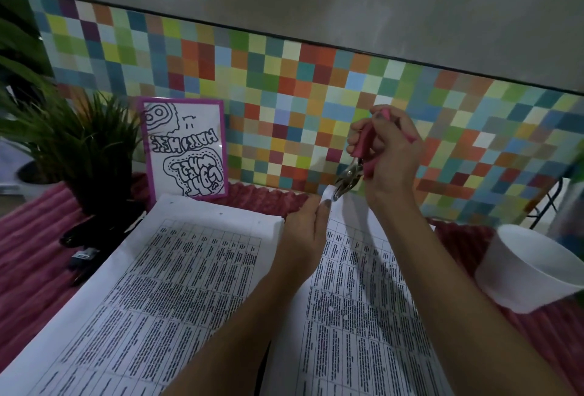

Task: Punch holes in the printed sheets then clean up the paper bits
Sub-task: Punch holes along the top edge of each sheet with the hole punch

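Note:
Two piles of printed sheets lie on the pink ribbed cloth: a left stack [164, 285] with small holes along its far margin, and a right sheet [357, 316]. My right hand [388, 155] grips a pink-handled hole punch [350, 174], whose metal jaws sit over the raised far corner of the right sheet. My left hand [303, 237] pinches that far corner just below the jaws. Two round paper bits [330, 309] lie on the right sheet.
A white bowl [534, 272] stands at the right. A dark-potted plant [85, 155] and a purple-framed drawing [186, 149] stand at the back left against the coloured tile wall. Small black objects [83, 258] lie left of the left stack.

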### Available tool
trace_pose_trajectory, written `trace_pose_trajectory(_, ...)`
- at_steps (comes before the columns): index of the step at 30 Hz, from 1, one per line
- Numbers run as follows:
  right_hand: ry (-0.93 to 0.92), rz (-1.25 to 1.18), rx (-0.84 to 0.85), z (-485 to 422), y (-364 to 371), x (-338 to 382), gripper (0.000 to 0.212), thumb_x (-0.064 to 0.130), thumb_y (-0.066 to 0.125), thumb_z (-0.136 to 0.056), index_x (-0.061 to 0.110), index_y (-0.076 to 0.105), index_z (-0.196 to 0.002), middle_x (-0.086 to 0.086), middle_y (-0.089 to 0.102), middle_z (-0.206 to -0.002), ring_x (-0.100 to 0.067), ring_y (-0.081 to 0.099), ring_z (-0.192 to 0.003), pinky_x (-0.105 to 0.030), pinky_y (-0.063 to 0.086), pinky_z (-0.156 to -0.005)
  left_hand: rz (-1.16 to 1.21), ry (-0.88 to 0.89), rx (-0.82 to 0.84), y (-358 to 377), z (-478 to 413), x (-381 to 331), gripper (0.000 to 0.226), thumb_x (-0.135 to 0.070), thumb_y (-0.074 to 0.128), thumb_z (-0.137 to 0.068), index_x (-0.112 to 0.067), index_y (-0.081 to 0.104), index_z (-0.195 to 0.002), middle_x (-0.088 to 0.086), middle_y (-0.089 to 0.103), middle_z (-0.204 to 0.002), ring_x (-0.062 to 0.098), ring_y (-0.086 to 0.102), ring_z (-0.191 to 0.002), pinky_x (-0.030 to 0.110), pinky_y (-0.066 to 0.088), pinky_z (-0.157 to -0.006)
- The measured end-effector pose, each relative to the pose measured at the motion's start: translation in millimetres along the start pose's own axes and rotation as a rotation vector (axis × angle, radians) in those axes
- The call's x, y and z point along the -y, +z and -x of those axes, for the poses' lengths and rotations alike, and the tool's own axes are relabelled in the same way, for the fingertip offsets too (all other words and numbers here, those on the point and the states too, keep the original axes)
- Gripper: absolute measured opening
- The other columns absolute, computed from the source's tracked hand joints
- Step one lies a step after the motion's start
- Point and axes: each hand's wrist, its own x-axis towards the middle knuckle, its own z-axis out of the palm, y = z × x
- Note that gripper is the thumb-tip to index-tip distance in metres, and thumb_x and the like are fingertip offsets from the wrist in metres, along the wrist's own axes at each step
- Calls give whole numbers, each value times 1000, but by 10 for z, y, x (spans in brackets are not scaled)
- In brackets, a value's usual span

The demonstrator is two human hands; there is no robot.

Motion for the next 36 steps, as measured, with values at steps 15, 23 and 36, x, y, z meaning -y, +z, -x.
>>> trace_pose_trajectory(15, 50, 74, -119, -72, 129, -83, 32, 26, 52, -99, 1, 59, -81, -10, 56, -54, -22, 47, -41, -28, 41, -41, 11, 27, 2, -23, -7, -53, 31, -24, 37, -104, -5, 59, -94, -9, 35, -53, 8, 32, -41, 27, 24, -40)
trace_pose_trajectory(23, 79, 51, -235, -96, 155, -83, 43, 31, 51, -100, 7, 51, -64, -14, 50, -52, -20, 41, -36, -22, 34, -37, 18, 8, 16, -30, 5, -42, 30, -22, 37, -104, -4, 56, -90, -12, 32, -53, 7, 33, -41, 18, 22, -42)
trace_pose_trajectory(36, 216, 139, -52, -73, 119, -61, 14, 16, 60, -93, 5, 64, -86, -9, 58, -57, -22, 51, -45, -32, 46, -51, 27, 9, 19, -33, 10, -57, 28, -22, 40, -103, -7, 59, -90, -11, 35, -52, 7, 32, -42, 24, 24, -42)
